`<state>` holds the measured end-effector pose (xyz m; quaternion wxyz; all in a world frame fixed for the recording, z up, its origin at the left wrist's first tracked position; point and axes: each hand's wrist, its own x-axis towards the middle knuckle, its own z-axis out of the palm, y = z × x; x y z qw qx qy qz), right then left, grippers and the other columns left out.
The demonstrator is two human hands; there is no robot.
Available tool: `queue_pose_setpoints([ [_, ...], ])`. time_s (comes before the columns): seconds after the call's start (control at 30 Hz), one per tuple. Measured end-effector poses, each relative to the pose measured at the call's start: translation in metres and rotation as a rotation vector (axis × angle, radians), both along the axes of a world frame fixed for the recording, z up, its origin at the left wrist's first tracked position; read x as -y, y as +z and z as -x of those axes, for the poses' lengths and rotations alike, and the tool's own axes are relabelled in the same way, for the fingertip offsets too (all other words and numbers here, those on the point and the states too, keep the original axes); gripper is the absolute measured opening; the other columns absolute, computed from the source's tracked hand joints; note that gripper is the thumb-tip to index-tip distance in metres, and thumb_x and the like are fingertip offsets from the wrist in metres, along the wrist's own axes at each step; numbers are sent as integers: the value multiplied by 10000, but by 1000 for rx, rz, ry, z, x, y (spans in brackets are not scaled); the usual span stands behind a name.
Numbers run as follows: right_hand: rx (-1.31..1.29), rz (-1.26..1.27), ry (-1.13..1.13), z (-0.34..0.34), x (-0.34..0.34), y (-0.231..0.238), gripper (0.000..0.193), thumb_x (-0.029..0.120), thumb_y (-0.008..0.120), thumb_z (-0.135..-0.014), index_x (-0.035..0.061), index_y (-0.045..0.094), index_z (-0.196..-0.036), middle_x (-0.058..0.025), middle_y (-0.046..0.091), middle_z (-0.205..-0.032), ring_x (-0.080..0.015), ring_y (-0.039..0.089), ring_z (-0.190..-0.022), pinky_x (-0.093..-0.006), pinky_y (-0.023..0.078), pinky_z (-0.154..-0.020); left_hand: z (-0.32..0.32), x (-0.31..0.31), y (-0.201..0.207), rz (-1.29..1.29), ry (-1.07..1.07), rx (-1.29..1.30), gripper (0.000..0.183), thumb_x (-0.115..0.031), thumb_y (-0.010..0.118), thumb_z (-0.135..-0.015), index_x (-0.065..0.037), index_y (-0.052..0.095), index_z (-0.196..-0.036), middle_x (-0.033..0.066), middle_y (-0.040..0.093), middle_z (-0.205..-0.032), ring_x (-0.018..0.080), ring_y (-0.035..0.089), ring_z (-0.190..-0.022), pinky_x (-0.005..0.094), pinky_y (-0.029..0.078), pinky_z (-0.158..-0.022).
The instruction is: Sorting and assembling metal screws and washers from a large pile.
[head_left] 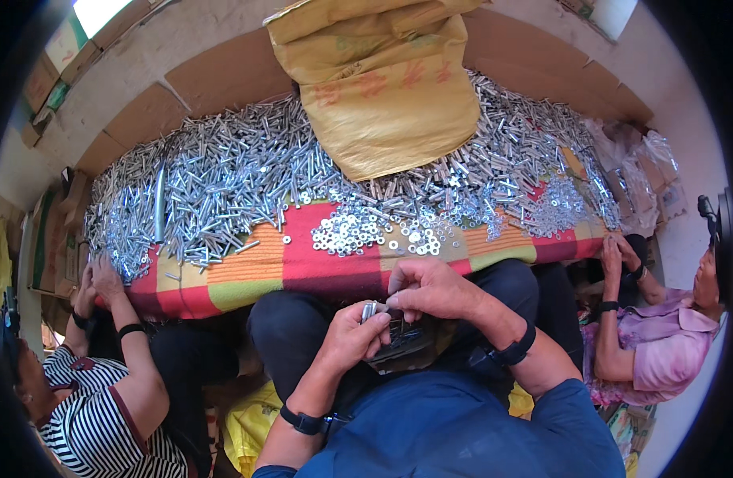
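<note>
On my head feed the person's left grip [352, 341] holds a few short metal cylinders [369, 311], with the right grip [430, 292] pinched right beside them above the lap; can't make out what's in that pinch. Beyond both I see a checked blanket [315, 269] with loose washers [342, 231] near its front, a wide heap of metal pins [239, 159] behind, one fatter tube [159, 203] on the heap's left, and a yellow sack [390, 119] lying over its middle. Co-workers flank: striped top [103, 418] left, pink top [673, 350] right.
</note>
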<state>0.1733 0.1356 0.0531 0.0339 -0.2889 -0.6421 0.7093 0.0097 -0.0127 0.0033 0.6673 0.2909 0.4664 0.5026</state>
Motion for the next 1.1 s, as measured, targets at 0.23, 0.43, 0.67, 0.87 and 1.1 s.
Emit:
queue_pose_setpoints([
  [0.23,-86,268,-142,-10,9,-16,113,72,703,-904,7,631,-963,-46,665,-805,-103,648,-652,-248,528,-581,2,-1,0,-2,139,189,303,-287,562,-1043,1,653,-1071,91,657,-734,73,433,-414,211,325,-396],
  [0.43,-197,343,-210,-14,12,-21,121,67,703,-916,3,623,-980,-56,668,-836,-117,671,-681,-255,551,-626,4,0,-10,-16,105,191,366,-369,561,-1042,-21,641,-966,91,639,-692,85,417,-401,217,308,-380],
  [0.67,-128,211,-112,-9,14,-5,125,61,702,-920,-2,620,-990,-53,668,-860,-116,672,-708,-253,551,-643,3,0,-6,-8,72,112,396,-395,532,-1049,-38,630,-907,77,633,-677,85,424,-414,221,309,-386],
  [0.87,-244,412,-227,-14,16,-18,118,51,686,-925,3,619,-1010,-64,675,-863,-122,659,-693,-264,551,-642,6,4,3,-41,51,255,437,-410,510,-1055,-12,645,-936,84,634,-695,78,450,-451,204,336,-438],
  [1.1,-184,226,-128,-9,26,-7,122,71,673,-942,0,619,-1026,-57,669,-864,-114,664,-719,-267,552,-662,5,5,-4,-5,50,270,377,-370,547,-1046,-38,632,-889,79,632,-693,80,449,-450,210,342,-433],
])
